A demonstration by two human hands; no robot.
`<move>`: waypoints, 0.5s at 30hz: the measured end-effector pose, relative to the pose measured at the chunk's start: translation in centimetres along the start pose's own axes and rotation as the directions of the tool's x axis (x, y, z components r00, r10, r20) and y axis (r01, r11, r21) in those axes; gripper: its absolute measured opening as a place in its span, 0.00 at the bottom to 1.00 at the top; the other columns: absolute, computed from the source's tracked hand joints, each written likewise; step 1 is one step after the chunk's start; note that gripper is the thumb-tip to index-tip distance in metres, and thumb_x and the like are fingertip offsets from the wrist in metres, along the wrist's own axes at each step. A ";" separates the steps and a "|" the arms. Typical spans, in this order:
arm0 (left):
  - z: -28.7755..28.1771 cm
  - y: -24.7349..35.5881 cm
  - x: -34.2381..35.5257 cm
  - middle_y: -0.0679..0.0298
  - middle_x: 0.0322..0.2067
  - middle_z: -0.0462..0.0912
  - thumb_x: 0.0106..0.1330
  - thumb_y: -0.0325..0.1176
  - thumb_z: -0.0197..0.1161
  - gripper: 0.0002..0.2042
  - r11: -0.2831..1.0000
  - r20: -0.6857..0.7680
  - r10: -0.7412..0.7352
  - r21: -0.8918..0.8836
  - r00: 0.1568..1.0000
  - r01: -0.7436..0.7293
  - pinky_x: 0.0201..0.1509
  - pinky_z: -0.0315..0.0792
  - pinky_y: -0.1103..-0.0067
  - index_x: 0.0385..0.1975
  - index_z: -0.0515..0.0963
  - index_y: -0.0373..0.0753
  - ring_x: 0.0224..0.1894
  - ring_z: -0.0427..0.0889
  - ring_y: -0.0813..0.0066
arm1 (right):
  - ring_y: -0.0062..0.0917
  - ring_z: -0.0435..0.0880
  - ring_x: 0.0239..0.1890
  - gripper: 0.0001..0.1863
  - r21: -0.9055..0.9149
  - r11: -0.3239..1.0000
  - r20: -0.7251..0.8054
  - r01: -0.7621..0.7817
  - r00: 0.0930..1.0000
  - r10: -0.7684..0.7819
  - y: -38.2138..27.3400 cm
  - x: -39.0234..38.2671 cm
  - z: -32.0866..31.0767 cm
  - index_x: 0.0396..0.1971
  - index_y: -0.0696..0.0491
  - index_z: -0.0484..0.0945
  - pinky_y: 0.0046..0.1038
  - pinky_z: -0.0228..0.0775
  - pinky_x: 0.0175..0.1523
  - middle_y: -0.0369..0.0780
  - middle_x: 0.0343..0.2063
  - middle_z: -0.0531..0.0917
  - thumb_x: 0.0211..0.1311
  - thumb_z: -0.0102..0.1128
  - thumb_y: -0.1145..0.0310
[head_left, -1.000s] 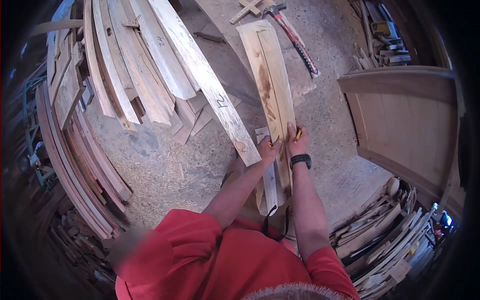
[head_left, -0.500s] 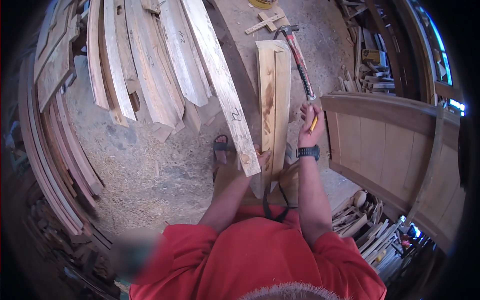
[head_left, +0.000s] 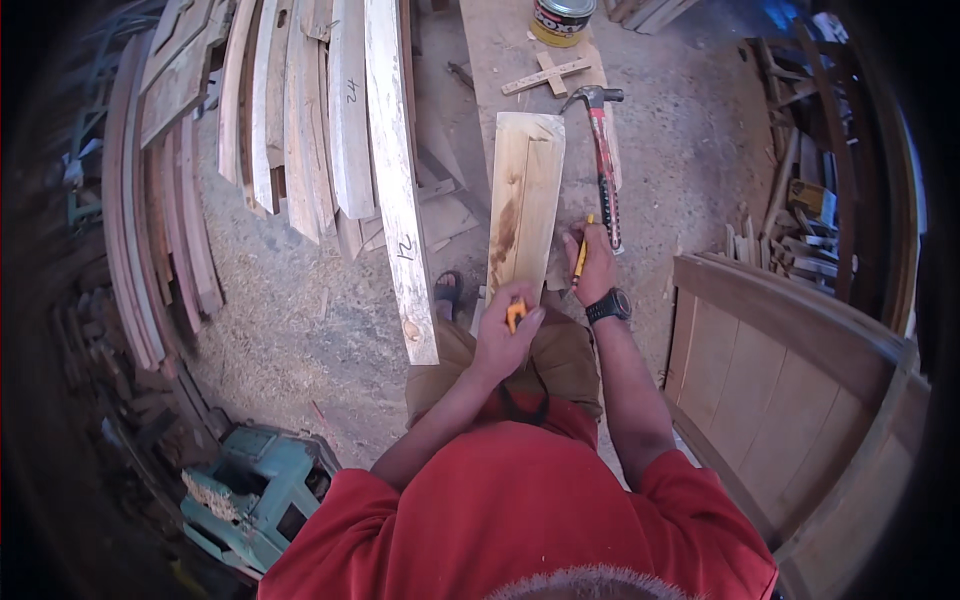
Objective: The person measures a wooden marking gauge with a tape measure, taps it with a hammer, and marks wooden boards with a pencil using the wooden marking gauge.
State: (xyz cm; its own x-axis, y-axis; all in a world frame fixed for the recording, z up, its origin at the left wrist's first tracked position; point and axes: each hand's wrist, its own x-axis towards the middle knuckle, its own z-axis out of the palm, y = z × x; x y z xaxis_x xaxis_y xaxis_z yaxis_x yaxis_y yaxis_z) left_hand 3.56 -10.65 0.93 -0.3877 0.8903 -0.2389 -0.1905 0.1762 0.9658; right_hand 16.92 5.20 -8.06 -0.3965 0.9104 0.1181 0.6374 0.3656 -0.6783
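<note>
My left hand is closed around a small yellow-orange object with a dark part; its kind is mostly hidden by my fingers. It is over the near end of a pale wooden board with a brown stain and a groove along it. To the right of the board, my right hand grips a yellow pencil, its dark end pointing down toward me. Just beyond that hand lies a claw hammer with a red and black handle, its butt beside my fingers.
Left of me a long whitish plank juts out beside several stacked boards. A wooden cross piece and a yellow can stand ahead. A panelled wooden door is at right, a green machine at lower left.
My left hand has come back from the board's left edge and now shows the yellow-orange object. The right hand has moved nearer me, off the hammer's butt. The whole view has shifted.
</note>
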 end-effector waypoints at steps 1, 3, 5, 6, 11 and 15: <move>0.8 1.6 1.7 0.68 0.38 0.76 0.69 0.29 0.65 0.19 0.995 -0.058 0.059 0.080 0.997 -0.054 0.39 0.71 0.83 0.58 0.72 0.35 0.36 0.75 0.84 | 0.48 0.82 0.44 0.12 -0.006 0.998 0.112 -0.056 0.992 0.057 -0.6 0.5 -0.4 0.46 0.54 0.77 0.42 0.76 0.48 0.48 0.41 0.79 0.64 0.63 0.76; 2.9 4.7 6.6 0.66 0.40 0.78 0.69 0.31 0.66 0.21 0.970 -0.163 0.164 0.205 0.973 -0.129 0.44 0.73 0.82 0.60 0.72 0.35 0.39 0.77 0.82 | 0.48 0.82 0.45 0.14 -0.033 0.999 0.231 -0.014 0.973 0.021 0.7 2.0 -1.1 0.47 0.54 0.77 0.44 0.75 0.49 0.48 0.43 0.78 0.61 0.62 0.79; 3.8 6.7 12.8 0.65 0.42 0.79 0.68 0.31 0.67 0.23 0.929 -0.228 0.276 0.312 0.934 -0.198 0.48 0.75 0.80 0.61 0.72 0.35 0.42 0.78 0.79 | 0.48 0.81 0.46 0.17 -0.075 0.997 0.339 0.024 0.941 0.003 1.6 3.0 -1.3 0.49 0.54 0.76 0.45 0.75 0.49 0.48 0.45 0.76 0.59 0.60 0.81; 3.8 7.1 16.3 0.65 0.42 0.79 0.67 0.31 0.68 0.23 0.897 -0.235 0.344 0.369 0.909 -0.244 0.49 0.75 0.79 0.61 0.72 0.34 0.43 0.78 0.78 | 0.48 0.80 0.48 0.20 -0.131 0.991 0.390 0.039 0.921 0.015 1.9 3.4 -1.2 0.50 0.54 0.76 0.45 0.75 0.51 0.48 0.48 0.75 0.56 0.60 0.82; 0.9 7.9 31.4 0.54 0.46 0.85 0.63 0.46 0.72 0.30 0.797 -0.338 0.274 0.603 0.900 -0.016 0.57 0.76 0.71 0.60 0.74 0.35 0.49 0.84 0.63 | 0.47 0.78 0.53 0.22 -0.182 0.971 0.449 0.157 0.891 -0.060 1.5 5.0 -1.3 0.51 0.54 0.76 0.44 0.75 0.56 0.47 0.52 0.73 0.54 0.58 0.84; -0.9 3.3 40.1 0.50 0.54 0.85 0.60 0.52 0.72 0.33 0.675 -0.358 0.133 0.715 0.924 0.180 0.64 0.75 0.65 0.62 0.75 0.40 0.58 0.83 0.54 | 0.47 0.77 0.57 0.21 -0.085 0.993 0.411 0.078 0.911 -0.036 1.0 4.9 -1.1 0.51 0.55 0.78 0.43 0.73 0.59 0.48 0.56 0.74 0.55 0.58 0.83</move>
State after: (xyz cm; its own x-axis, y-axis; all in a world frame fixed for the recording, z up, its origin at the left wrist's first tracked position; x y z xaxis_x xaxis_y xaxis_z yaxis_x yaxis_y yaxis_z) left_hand -13.43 25.25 -5.56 -0.7061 0.6962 -0.1289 0.4468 0.5793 0.6817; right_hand 16.35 10.24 -7.38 -0.6558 0.7364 -0.1665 0.6587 0.4503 -0.6027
